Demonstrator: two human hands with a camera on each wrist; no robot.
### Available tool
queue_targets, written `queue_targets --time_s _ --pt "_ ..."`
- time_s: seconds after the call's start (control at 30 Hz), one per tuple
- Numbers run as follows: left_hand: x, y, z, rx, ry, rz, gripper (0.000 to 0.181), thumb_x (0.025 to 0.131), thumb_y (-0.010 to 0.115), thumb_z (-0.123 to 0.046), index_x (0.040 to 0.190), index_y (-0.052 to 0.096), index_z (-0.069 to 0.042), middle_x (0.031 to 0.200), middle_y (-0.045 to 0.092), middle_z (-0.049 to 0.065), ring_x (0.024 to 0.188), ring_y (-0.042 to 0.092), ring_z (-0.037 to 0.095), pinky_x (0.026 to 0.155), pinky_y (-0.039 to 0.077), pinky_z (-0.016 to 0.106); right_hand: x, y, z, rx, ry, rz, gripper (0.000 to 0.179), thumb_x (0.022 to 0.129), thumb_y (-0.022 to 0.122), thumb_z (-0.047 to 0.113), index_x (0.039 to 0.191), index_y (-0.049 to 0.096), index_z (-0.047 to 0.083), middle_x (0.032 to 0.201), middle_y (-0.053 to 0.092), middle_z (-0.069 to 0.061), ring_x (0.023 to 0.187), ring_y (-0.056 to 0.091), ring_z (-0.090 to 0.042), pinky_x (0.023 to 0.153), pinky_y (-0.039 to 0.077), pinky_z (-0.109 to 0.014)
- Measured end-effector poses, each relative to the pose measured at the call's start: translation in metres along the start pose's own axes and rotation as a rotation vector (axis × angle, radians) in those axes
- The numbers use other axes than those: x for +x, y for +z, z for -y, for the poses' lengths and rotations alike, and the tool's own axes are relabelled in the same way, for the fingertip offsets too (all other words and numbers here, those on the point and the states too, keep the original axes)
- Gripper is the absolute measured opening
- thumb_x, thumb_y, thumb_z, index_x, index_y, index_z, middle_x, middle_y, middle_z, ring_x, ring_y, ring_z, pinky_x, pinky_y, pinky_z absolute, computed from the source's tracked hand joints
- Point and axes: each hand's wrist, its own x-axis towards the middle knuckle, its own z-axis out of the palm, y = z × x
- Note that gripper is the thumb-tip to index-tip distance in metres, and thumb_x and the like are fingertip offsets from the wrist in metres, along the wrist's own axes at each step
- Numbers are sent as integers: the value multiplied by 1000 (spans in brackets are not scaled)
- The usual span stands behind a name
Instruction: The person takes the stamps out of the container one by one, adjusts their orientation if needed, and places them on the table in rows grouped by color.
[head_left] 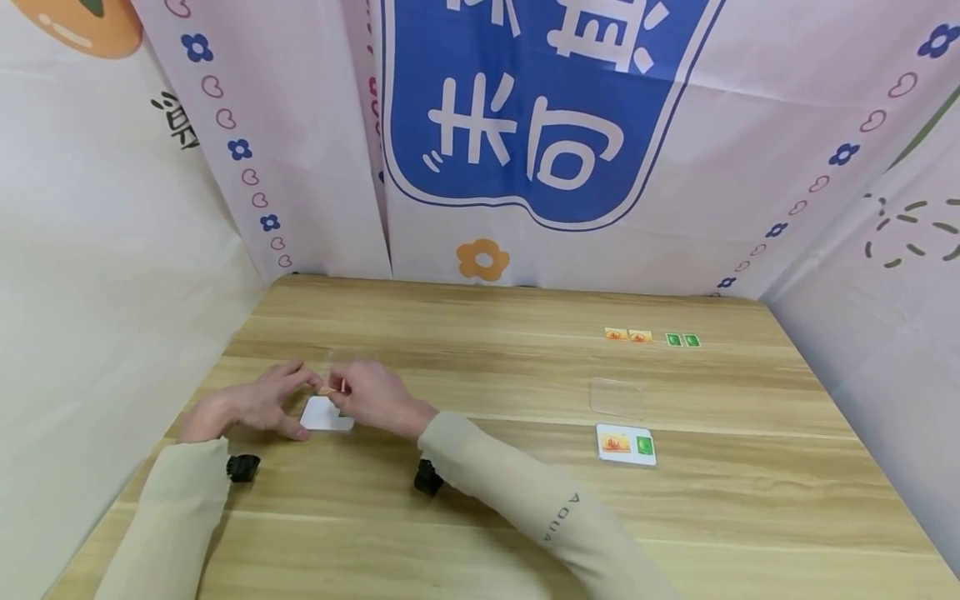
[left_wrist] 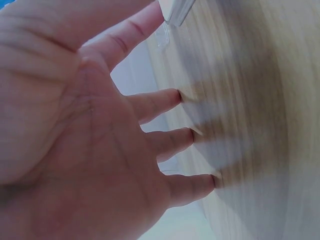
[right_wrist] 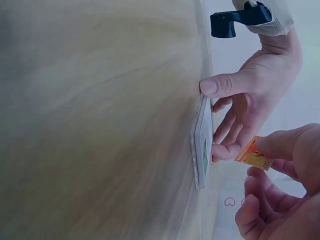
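My left hand point(head_left: 266, 402) steadies a flat white case point(head_left: 318, 414) on the table, thumb at its near left corner and index finger at its far edge. Its other fingertips point(left_wrist: 187, 135) rest on the wood. A small green stamp point(right_wrist: 204, 154) lies on the case's right part, partly hidden by my right hand in the head view. Between thumb and fingers, my right hand point(head_left: 375, 398) pinches a small orange-yellow stamp point(right_wrist: 254, 154), held just above the case near the left index finger. Behind the hands lies a clear plastic plate point(head_left: 352, 356).
To the right sits another white case point(head_left: 626, 458) bearing an orange and a green stamp, with a clear plate point(head_left: 617, 398) behind it. Farther back are two orange stamps point(head_left: 616, 334) and two green stamps point(head_left: 674, 340). Printed curtains point(head_left: 675, 208) hang around the wooden table point(head_left: 487, 550).
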Motion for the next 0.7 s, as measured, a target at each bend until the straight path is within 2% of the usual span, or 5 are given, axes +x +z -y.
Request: queue_targets --time_s 0.07,0.27,0.43,0.57,0.7 --pt "0 0 0 11 15 -9 56 69 86 -37 110 51 -19 122 44 26 118 41 53 92 35 72 -1 -1 -2 -13 5 -8 9 97 62 29 91 65 22 82 61 12 68 53 -1 53 41 -12" --pt "1 0 -1 8 3 -5 56 69 86 -38 109 51 -19 128 42 31 121 39 56 94 32 75 -6 -6 -9 10 2 -6 10 97 63 29 94 69 21 82 62 11 68 53 -1 55 41 -12" --pt "0 0 -2 4 -8 -5 56 68 86 -38 109 52 -19 128 42 29 121 39 55 95 31 74 -10 -12 -15 61 -13 3 9 96 64 24 95 70 17 82 63 9 70 53 -2 57 42 -13" --pt "-1 0 -2 3 0 -10 57 68 87 -38 108 52 -19 121 45 23 116 42 49 94 33 71 -13 -16 -21 77 -27 -14 10 96 64 20 94 72 15 79 63 8 66 52 -2 54 41 -12" --pt "-1 0 -2 3 2 -15 56 68 87 -37 108 52 -20 125 43 26 119 41 51 95 32 72 -16 -19 -28 129 11 -3 10 96 63 17 97 72 12 79 64 6 58 54 -2 50 44 -13"
